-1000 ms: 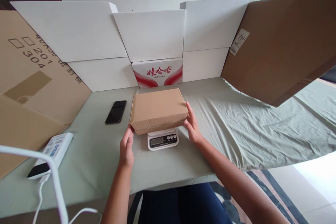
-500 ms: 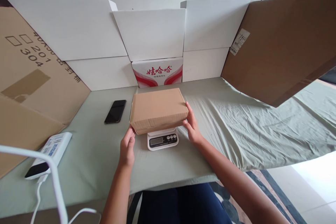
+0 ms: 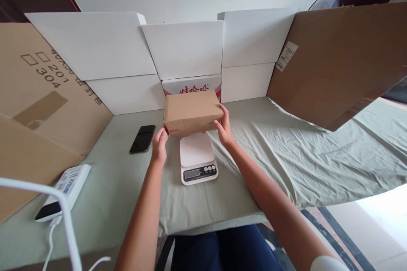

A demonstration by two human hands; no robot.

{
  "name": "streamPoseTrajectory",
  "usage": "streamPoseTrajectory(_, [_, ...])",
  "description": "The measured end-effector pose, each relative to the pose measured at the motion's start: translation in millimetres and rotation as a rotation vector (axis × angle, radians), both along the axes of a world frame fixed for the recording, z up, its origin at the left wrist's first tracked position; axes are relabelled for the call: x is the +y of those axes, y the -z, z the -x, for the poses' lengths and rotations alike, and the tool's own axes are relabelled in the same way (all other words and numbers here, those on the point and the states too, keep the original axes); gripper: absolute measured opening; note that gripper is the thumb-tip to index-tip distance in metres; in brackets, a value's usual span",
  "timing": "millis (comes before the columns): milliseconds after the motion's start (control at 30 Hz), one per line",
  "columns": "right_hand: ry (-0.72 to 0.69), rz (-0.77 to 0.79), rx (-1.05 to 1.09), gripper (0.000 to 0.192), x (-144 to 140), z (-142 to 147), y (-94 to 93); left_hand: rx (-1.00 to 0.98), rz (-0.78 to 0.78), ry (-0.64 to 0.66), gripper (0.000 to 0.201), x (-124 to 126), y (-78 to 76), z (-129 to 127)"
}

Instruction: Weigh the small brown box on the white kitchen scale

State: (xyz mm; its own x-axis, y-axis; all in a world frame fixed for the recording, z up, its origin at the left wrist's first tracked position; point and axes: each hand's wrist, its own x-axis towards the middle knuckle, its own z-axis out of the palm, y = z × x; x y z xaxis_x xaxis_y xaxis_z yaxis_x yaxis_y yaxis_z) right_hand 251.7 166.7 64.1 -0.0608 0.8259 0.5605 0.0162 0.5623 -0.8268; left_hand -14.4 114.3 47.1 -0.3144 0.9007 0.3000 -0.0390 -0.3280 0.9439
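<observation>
Well behind the cloth's front edge (image 3: 210,225), hands (image 3: 224,130) hold a carton (image 3: 193,110).

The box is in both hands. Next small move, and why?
Probably ease the box slightly farther from the scale before lowering it: the left hand and right hand hold its opposite sides, and its near edge overlaps the scale's far end in view, so it might catch there; its height is unclear.

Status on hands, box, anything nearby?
Left hand and right hand gripping brown box at opposite sides. Box covers scale's far edge; most of weighing plate shows. Phone left of box, apart.
</observation>
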Motion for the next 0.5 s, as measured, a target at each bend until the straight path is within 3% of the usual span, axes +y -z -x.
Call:
streamPoseTrajectory(100, [0.014,0.036,-0.022,0.086,24,6,19.1,-0.040,0.035,0.013,0.080,22,19.2,-1])
streamPoseTrajectory(233, [0.023,0.055,-0.009,0.083,32,7,36.2,-0.084,0.060,0.018,0.078,29,39.8,-2])
streamPoseTrajectory(500, [-0.001,0.136,0.007,0.076,33,7,38.1,-0.097,0.079,0.067,0.080,33,44.8,-5])
